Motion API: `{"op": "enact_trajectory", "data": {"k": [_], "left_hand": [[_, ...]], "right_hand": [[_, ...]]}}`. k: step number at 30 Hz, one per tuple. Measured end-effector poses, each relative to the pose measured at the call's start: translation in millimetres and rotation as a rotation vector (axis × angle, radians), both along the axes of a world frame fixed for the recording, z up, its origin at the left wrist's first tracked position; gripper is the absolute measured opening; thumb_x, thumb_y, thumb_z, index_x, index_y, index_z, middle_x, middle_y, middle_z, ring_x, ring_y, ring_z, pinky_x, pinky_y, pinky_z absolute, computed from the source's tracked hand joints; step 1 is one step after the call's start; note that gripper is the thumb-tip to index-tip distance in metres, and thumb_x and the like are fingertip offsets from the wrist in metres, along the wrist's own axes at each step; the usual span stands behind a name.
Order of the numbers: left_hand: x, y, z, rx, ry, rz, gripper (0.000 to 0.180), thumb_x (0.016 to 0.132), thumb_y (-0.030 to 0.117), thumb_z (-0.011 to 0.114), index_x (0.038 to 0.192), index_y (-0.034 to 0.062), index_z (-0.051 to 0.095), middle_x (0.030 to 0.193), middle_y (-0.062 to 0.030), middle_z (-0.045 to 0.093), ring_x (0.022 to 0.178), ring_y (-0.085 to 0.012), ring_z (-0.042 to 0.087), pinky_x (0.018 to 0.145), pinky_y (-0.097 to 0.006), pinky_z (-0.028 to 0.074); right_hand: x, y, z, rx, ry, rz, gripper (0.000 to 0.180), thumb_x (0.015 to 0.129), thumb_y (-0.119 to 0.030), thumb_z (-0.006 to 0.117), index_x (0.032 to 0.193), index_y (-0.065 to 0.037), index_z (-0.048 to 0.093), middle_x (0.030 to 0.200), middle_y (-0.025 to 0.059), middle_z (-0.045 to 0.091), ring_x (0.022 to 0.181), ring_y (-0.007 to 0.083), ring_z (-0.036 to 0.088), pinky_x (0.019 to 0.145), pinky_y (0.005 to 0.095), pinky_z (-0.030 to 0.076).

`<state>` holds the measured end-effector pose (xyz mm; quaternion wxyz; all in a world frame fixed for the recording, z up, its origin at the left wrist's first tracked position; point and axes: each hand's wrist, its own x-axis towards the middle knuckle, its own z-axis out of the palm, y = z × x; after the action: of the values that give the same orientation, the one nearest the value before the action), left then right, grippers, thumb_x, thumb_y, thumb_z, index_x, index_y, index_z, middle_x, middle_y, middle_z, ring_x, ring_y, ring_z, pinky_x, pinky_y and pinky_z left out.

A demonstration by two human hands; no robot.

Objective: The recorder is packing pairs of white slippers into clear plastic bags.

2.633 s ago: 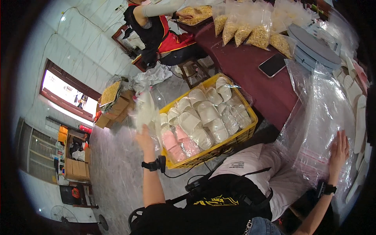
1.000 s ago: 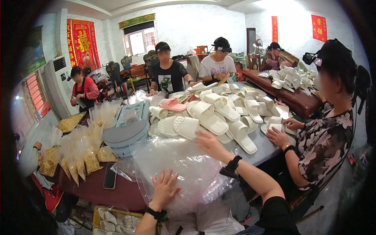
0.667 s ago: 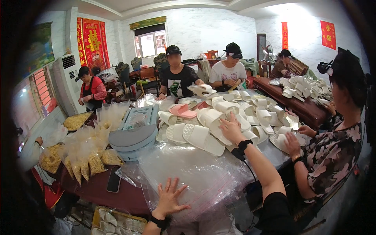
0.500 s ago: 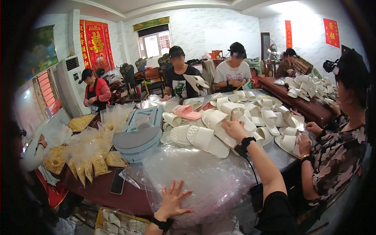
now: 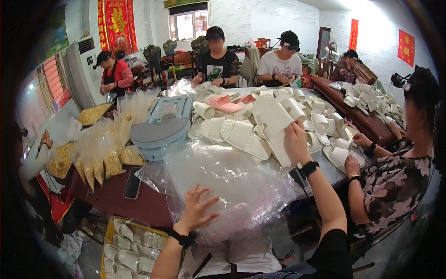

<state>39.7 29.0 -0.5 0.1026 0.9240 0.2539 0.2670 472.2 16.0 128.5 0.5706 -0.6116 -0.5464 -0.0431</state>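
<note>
A white slipper is gripped at its side by my right hand, its sole tilted up from the front of a heap of white slippers. Fingers spread, my left hand rests on the near left part of a stack of clear plastic bags at the table's front edge. Two white slippers lie side by side just left of the held one. Behind them sits a pink slipper.
Grey-blue plastic pieces are stacked left of the bags. Beyond them stand clear bags of yellow pieces and a phone. Below is a yellow crate of slippers. A co-worker handles slippers at the right; others sit across the table.
My right hand has closed on a slipper and raised it from the heap. The left hand stays spread over the bags. Across the table, a co-worker has lowered the slipper that was held up.
</note>
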Motion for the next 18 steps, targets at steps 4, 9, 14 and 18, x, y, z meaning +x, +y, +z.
{"op": "enact_trajectory", "data": {"k": [4, 9, 14, 18], "left_hand": [[2.6, -10.9, 17.6, 0.061, 0.072, 0.024, 0.061, 0.084, 0.053, 0.078, 0.138, 0.0308, 0.063, 0.154, -0.0112, 0.039, 0.150, -0.0434, 0.024, 0.116, -0.076, 0.012], [-0.4, -29.1, 41.1, 0.040, 0.108, 0.059, 0.067, 0.083, 0.049, 0.080, 0.143, 0.0264, 0.058, 0.155, -0.0143, 0.041, 0.148, -0.0441, 0.031, 0.116, -0.074, 0.018], [-13.9, -25.8, 28.7, -0.032, -0.032, -0.013, 0.070, 0.081, 0.033, 0.084, 0.143, 0.0134, 0.057, 0.152, -0.0184, 0.047, 0.143, -0.0428, 0.043, 0.116, -0.064, 0.032], [-13.5, -36.2, 42.4, -0.068, -0.041, -0.021, 0.068, 0.081, 0.026, 0.083, 0.142, 0.0105, 0.057, 0.152, -0.0183, 0.048, 0.144, -0.0422, 0.042, 0.117, -0.062, 0.033]], "right_hand": [[-15.4, -63.6, -11.7, 0.112, 0.133, 0.143, 0.030, 0.105, -0.007, 0.050, 0.126, 0.011, 0.062, 0.134, 0.0146, 0.056, 0.124, 0.0263, 0.054, 0.105, 0.0327, 0.041], [-50.0, -145.2, -37.1, -0.050, 0.171, 0.165, 0.033, 0.106, -0.003, 0.044, 0.131, 0.015, 0.057, 0.149, 0.0112, 0.046, 0.138, 0.0232, 0.045, 0.114, 0.0324, 0.034], [-95.7, -203.8, -43.7, -0.137, 0.252, 0.222, 0.031, 0.103, -0.002, 0.046, 0.127, 0.014, 0.060, 0.147, 0.0151, 0.048, 0.136, 0.0266, 0.047, 0.113, 0.0334, 0.035], [-108.8, -229.3, -59.4, -0.136, 0.256, 0.239, 0.029, 0.102, 0.000, 0.049, 0.123, 0.013, 0.062, 0.142, 0.0164, 0.051, 0.131, 0.0284, 0.050, 0.110, 0.0355, 0.037]]}}
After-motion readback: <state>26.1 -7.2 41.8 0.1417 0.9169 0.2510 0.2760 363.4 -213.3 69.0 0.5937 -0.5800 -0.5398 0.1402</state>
